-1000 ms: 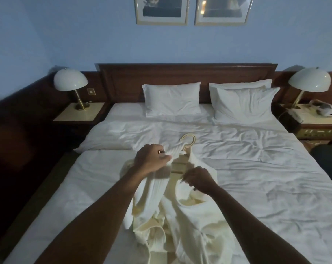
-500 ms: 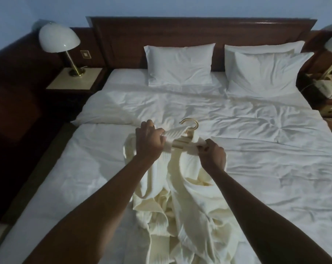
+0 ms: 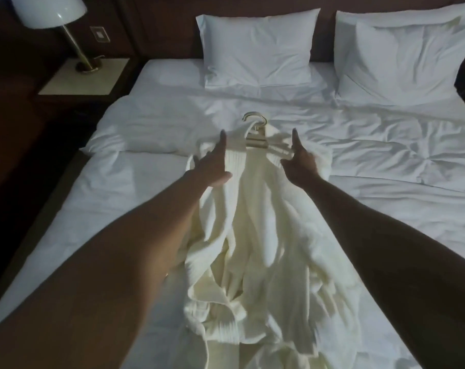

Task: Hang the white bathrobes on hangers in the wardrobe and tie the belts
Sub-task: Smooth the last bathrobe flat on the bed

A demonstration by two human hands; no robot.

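Note:
A white bathrobe (image 3: 252, 225) lies lengthwise on the bed (image 3: 385, 161), collar toward the pillows. Inside its shoulders sits a wooden hanger (image 3: 256, 141), and the gold hook sticks out past the collar. My left hand (image 3: 212, 166) rests on the robe's left shoulder with its fingers stretched forward. On the right shoulder lies my right hand (image 3: 300, 162), one finger pointing straight toward the headboard and the thumb against the fabric. The robe's lower part is bunched between my forearms. No belt can be made out among the folds.
Two white pillows (image 3: 258, 49) lean against the dark headboard. A white-shaded lamp (image 3: 50, 12) stands on the bedside table (image 3: 84, 78) at the left. A dark floor strip runs along the bed's left side. No wardrobe is in view.
Both hands have let go of the collar near the hanger and opened out, sliding apart onto the robe's shoulders. The view has tilted down and moved closer to the bed.

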